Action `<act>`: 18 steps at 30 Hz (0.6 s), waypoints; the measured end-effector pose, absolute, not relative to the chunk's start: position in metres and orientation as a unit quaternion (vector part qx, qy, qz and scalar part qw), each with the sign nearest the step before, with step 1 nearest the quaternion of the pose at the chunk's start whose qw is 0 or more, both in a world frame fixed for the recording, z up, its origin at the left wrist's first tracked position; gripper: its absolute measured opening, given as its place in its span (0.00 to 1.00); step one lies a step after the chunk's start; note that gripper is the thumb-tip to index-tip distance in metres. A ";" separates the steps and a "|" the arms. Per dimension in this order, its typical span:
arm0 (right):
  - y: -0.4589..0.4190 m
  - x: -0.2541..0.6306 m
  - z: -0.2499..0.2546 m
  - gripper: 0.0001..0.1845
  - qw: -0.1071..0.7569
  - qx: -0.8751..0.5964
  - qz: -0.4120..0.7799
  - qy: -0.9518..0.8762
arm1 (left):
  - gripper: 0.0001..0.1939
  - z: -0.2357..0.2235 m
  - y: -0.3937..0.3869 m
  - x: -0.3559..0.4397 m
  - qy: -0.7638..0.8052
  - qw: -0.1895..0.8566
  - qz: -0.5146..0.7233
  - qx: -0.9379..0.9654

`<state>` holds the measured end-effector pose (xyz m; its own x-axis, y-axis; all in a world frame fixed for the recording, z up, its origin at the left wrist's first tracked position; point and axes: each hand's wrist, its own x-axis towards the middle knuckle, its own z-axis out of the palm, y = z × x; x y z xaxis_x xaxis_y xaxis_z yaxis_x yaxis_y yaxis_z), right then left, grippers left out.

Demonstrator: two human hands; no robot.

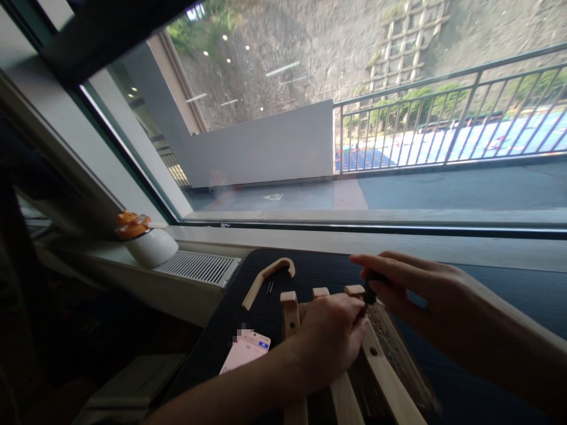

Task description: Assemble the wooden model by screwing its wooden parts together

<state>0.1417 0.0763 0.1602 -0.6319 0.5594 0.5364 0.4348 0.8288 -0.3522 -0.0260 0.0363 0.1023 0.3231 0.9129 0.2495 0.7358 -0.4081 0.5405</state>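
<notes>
My left hand (332,333) is closed over the wooden slats, its fingertips at the lower end of a dark-handled tool that looks like a screwdriver (372,284). What those fingers pinch is hidden. Above it, my right hand (405,274) grips the dark handle between thumb and fingers, the index finger stretched out past it. Several pale wooden slats (387,369) with curved ends lie side by side below, with dark round holes in them. Under their right side is a worn brown board (398,351).
On the dark table (208,336) lie a hook-shaped wooden piece (266,277), small metal pins or screws (270,287) and a lit phone (248,349). A window ledge (266,237) borders the far side. To the left, a white rounded object (153,247) with an orange top stands by a vent grille (199,267).
</notes>
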 end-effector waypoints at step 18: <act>0.079 0.140 0.160 0.14 0.341 -0.315 0.070 -0.883 | 0.07 0.099 0.038 -0.027 0.522 0.162 0.265 0.794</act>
